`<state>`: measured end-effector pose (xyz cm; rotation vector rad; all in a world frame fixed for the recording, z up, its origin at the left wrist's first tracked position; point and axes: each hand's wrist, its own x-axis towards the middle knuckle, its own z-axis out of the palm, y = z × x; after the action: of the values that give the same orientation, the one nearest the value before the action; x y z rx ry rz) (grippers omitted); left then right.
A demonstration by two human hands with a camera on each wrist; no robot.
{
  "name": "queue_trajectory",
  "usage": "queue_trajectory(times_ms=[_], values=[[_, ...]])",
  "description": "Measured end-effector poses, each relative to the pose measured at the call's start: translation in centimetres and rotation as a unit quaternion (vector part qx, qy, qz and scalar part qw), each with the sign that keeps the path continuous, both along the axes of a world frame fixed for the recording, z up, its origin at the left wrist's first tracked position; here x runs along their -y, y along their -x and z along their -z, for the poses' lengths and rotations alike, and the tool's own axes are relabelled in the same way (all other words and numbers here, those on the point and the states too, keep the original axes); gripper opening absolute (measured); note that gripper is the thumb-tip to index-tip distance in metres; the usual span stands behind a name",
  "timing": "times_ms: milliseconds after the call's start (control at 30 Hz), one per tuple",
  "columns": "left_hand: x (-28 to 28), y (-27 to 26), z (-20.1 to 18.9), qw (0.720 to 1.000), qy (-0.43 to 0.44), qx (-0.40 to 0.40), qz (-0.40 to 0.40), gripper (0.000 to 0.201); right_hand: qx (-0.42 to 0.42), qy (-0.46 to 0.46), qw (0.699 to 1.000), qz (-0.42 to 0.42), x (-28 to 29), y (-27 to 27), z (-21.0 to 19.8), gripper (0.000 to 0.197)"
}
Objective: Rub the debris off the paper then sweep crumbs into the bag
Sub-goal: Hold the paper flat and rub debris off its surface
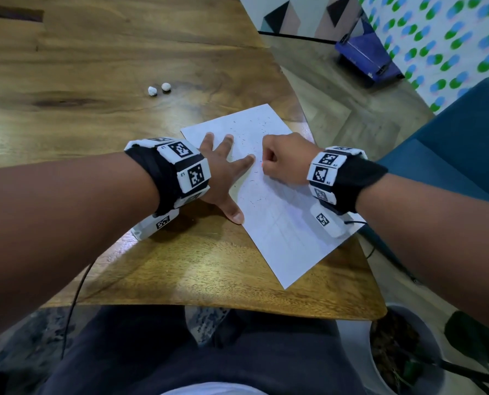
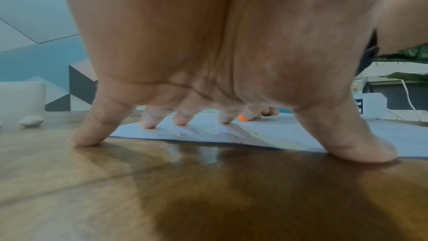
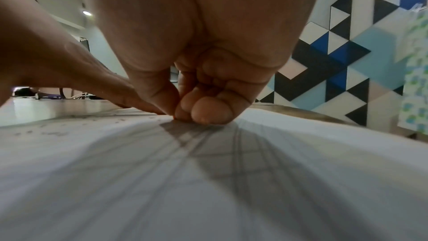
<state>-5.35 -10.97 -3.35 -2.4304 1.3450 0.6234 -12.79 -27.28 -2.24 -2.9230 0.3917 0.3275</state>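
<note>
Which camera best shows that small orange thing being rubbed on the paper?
The left wrist view: the small orange eraser peeks from the right hand. The head view shows a speck; the right wrist view, an orange sliver.

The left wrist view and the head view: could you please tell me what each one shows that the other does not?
Only the left wrist view shows the orange eraser plainly, pinched in the right hand, and the left hand's fingertips pressing from below.

Only the head view shows the whole paper, its scattered crumbs, both wristbands, and a potted plant.

Both show the left hand spread on the paper, the wooden table and white balls.
</note>
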Motion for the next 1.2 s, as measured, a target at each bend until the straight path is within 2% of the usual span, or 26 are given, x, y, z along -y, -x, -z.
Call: queue_trajectory(times_ms=[133,267,367,467,567,733,867,1067,1200], values=[[0.2,-0.3,0.2,1.000,0.009,-0.017,-0.004,0.129,-0.012,-0.027,0.999,-0.015,-1.3,2.9,0.2,0.005],[0.3,-0.3,-0.1,1.000,0.000,-0.011,-0.002,0.128,-0.062,-0.073,0.992,-0.085,-3.1,7.3,0.1,0.004],[0.4,-0.4,-0.2,1.000,-0.002,0.011,0.012,0.128,-0.068,-0.060,0.989,-0.118,-3.4,7.5,0.0,0.005],[0.5,-0.5,-0.3,0.998,0.008,0.043,0.050,0.128,-0.038,-0.032,0.997,-0.060,-2.2,5.4,0.2,0.006],[0.5,-0.3,-0.5,0.998,0.013,0.041,0.055,0.127,-0.014,-0.030,0.999,-0.010,-1.2,4.0,0.2,0.007],[0.7,0.2,-0.6,0.999,0.016,0.014,0.028,0.132,-0.036,-0.075,0.994,-0.065,-2.6,6.5,0.4,0.005],[0.7,0.5,-0.3,0.999,0.014,0.030,0.031,0.137,-0.056,-0.092,0.987,-0.118,-3.5,8.0,0.5,0.006],[0.9,0.9,-0.1,0.998,0.015,0.045,0.042,0.136,0.000,-0.038,0.998,-0.044,-2.4,4.9,0.5,0.006],[0.9,1.0,-0.1,0.998,0.012,0.042,0.034,0.140,-0.022,-0.055,0.996,-0.071,-3.6,6.8,0.5,0.007]])
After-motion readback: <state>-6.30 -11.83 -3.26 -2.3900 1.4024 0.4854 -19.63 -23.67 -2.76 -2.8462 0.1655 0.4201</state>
